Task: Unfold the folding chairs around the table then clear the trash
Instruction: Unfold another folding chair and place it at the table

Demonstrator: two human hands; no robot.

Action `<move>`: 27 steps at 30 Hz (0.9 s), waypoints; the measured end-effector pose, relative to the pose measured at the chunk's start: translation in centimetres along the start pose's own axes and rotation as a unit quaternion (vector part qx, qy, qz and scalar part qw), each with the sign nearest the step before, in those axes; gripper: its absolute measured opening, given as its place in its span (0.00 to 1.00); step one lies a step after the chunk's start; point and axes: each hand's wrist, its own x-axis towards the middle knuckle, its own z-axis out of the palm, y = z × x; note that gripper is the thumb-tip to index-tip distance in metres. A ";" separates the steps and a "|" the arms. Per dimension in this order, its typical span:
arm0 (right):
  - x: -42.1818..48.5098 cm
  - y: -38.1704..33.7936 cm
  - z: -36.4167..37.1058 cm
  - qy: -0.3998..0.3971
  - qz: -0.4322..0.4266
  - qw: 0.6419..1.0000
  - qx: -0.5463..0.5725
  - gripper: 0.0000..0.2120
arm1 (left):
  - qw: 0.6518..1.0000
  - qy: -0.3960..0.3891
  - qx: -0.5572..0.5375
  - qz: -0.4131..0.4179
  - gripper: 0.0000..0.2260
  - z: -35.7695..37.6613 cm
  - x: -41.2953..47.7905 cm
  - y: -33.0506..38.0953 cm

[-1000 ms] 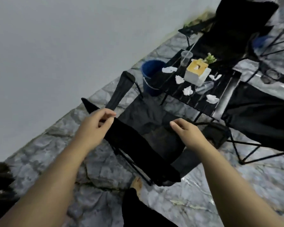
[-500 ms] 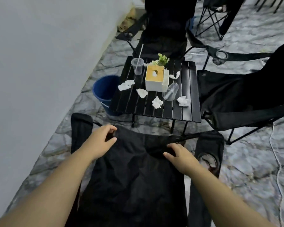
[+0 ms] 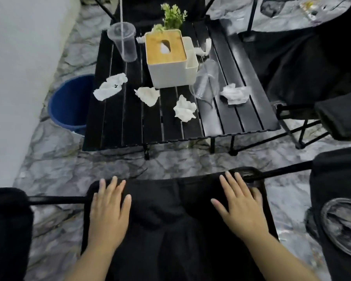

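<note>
1. The fingers (image 3: 114,185) of the left hand (image 3: 109,211) are straight and slightly spread. They lie flat, palm down, on the black fabric seat (image 3: 170,230) near its front left corner and grasp nothing.
2. The fingers (image 3: 231,183) of the right hand (image 3: 241,207) are likewise straight and fanned out. They press flat on the same seat near its front right corner, with the tips close to the black frame tube (image 3: 282,171), and nothing is clasped.
3. The seat belongs to a folding chair that stands opened out directly below the camera, its front edge facing the table (image 3: 130,126).
4. The left armrest (image 3: 6,220) and the right armrest (image 3: 332,179) flank the seat, and the right one carries a mesh cup holder (image 3: 340,226).
5. The black slatted table stands just beyond a strip of marbled floor (image 3: 190,159).
6. Four crumpled tissues (image 3: 147,95) lie across the table's middle, and a fifth (image 3: 204,47) lies behind the tissue box (image 3: 168,59).
7. A clear plastic cup (image 3: 123,41) with a straw stands upright left of the box. A second clear cup (image 3: 206,82) lies tipped over on its right.
8. A small green plant (image 3: 173,17) sits behind the box.
9. A blue bucket (image 3: 69,102) stands on the floor at the table's left edge, beside the white wall (image 3: 18,57).
10. Another black chair (image 3: 302,63) stands open on the table's right.
</note>
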 end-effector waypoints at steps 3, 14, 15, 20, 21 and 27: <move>1.6 0.8 1.9 0.037 0.035 0.999 -0.009 0.32 | 0.995 -0.010 0.094 0.029 0.29 2.2 0.5 -1.8; 3.1 2.9 5.5 0.106 -0.002 0.993 -0.047 0.29 | 0.983 0.049 0.164 0.058 0.24 4.9 1.0 -3.3; 3.1 2.9 5.3 0.102 0.003 0.993 -0.053 0.29 | 0.984 0.042 0.165 0.052 0.25 4.8 1.0 -3.2; 2.4 1.5 3.8 0.114 0.024 0.991 -0.060 0.30 | 0.988 0.031 0.145 0.035 0.28 4.8 0.4 -2.6; 2.4 1.3 3.7 0.127 0.016 0.990 -0.064 0.29 | 0.989 0.033 0.141 0.033 0.28 4.8 0.3 -2.5; 3.2 2.6 4.8 0.116 -0.039 0.984 -0.133 0.30 | 0.987 0.042 0.151 0.047 0.26 5.0 0.6 -2.9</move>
